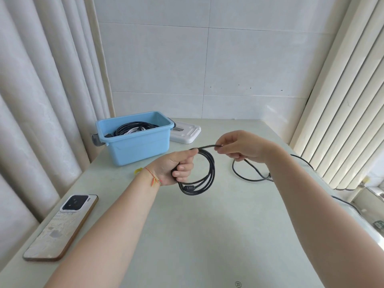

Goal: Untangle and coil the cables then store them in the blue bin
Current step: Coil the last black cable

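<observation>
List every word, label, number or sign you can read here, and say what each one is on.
Nothing here reads as clear text.
Phone case: faint print below the camera block, too blurred to read.
Table: a small round mark at its near edge, characters too small to make out.
Blue bin and white lid: no legible lettering.

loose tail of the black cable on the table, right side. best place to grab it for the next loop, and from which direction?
Judging by its lie, pinch the loose tail at the bare curved stretch just past the right hand, coming from above. That stretch lies flat on the table with open space around it. The left hand grips the finished coil, so fingers should stay clear of those loops.
</observation>
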Demonstrator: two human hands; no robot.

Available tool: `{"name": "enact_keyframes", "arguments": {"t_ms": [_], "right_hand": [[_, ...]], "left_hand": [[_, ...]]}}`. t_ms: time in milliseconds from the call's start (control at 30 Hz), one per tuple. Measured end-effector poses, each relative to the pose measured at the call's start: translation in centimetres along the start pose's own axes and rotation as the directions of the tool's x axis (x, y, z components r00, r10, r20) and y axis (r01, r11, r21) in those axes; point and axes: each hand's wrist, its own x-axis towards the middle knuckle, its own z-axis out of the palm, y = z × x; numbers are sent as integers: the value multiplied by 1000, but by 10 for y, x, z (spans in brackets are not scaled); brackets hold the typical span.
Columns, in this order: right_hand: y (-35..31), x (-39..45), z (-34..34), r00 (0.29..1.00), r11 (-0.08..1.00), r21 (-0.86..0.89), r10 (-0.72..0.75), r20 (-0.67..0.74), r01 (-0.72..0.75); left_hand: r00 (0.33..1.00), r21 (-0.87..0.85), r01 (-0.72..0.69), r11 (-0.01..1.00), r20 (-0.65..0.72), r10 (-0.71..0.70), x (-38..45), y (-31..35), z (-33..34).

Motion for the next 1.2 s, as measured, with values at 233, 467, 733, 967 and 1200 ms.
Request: {"name": "enact_keyframes", "arguments": {"t_ms": [233,467,733,967,1200], "right_hand": [[49,-3,-28,986,987,145,94,-136,-74],[72,6,-26,948,961,-179,154,-279,-209],[59,10,-13,912,833,-449,145,-384,-322],[-11,0,40,993,759,-650,50,105,31],[-38,-3,29,994,954,-287,-65,86,88]], "left_hand": [[886,-628,-454,632,-392,247,0,2,-24],[749,-664,-646,377,-646,145,5,2,-28],[695,-573,-705,417,-676,246,3,5,-29],[717,-131,-447,885,-644,266,28,13,8],[886,291,-84,953,-416,205,16,0,26]]}}
